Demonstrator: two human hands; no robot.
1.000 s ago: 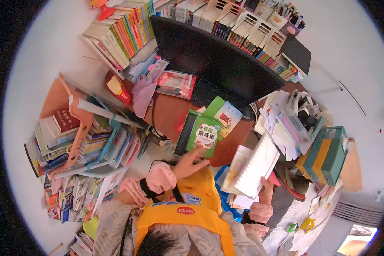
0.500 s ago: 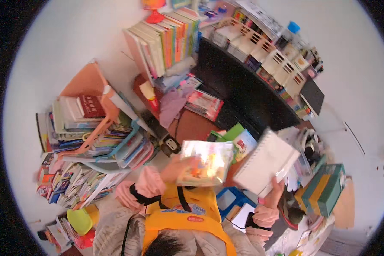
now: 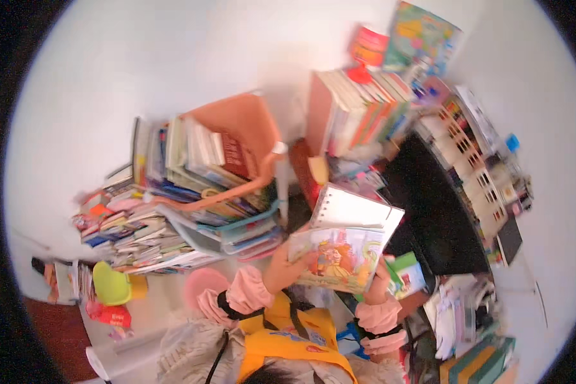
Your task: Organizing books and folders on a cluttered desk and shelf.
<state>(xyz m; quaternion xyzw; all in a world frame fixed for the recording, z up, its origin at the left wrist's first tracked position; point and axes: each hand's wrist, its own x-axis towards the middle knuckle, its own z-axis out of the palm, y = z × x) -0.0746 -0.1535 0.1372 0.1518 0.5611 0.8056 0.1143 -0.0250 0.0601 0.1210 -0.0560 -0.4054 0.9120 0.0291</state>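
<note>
A thin picture book (image 3: 342,261) with a colourful cartoon cover is in front of me, tilted toward me. Behind it a white spiral notebook (image 3: 352,210) sticks out past its top edge, the row of binding holes at its left. My left hand (image 3: 287,264) is closed on the picture book's left side, thumb over the cover. At the right side, my right hand (image 3: 379,281) grips the stacked pair near the lower corner; its fingers behind them are hidden.
To the left stands an orange basket (image 3: 270,144) full of books above a blue basket (image 3: 240,229), beside loose book piles (image 3: 141,233). A row of upright books (image 3: 358,112) and a black screen (image 3: 429,205) stand ahead. A green box (image 3: 486,361) sits at lower right.
The spiral notebook has moved left from my right side to behind the picture book, so the two now overlap. My view has turned left toward the baskets.
</note>
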